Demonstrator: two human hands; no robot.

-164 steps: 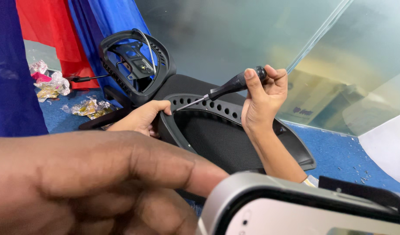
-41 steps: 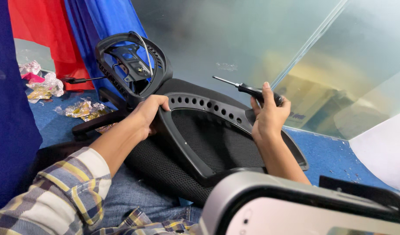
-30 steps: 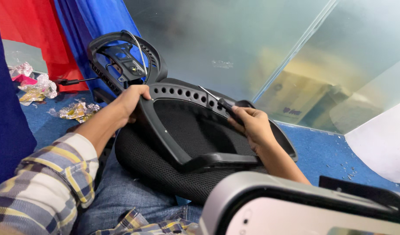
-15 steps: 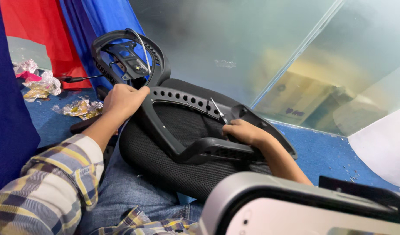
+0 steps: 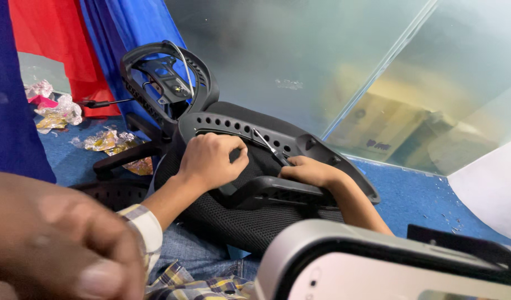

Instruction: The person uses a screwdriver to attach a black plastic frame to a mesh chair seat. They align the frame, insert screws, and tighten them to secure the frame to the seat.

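**Both hands on the black chair back**

Left hand (image 5: 211, 161) rests as a loose fist on the upper bar of the black chair back (image 5: 250, 183), which lies across the person's lap on the blue carpet (image 5: 428, 200). Right hand (image 5: 308, 171) is closed around a screwdriver (image 5: 269, 147), its thin shaft slanting up and left over the row of round holes in the frame.

Behind the frosted glass wall (image 5: 300, 61) sits a brown cardboard box (image 5: 389, 133) with a dark mark on its face, blurred. Crumpled clear and yellowish wrappers (image 5: 108, 141) lie on the carpet to the left, more of them (image 5: 55, 108) near the red cloth (image 5: 50, 50) and blue cloth (image 5: 127, 33).

A second black chair part (image 5: 166, 83), ring-shaped with a mechanism inside, stands just behind the chair back. Very close to the camera, a blurred hand (image 5: 61, 239) fills the lower left corner and a grey device (image 5: 378, 266) the lower right, hiding the person's knees.

The chair back has a curved plastic frame, black mesh beneath, and a crossbar near the right hand.
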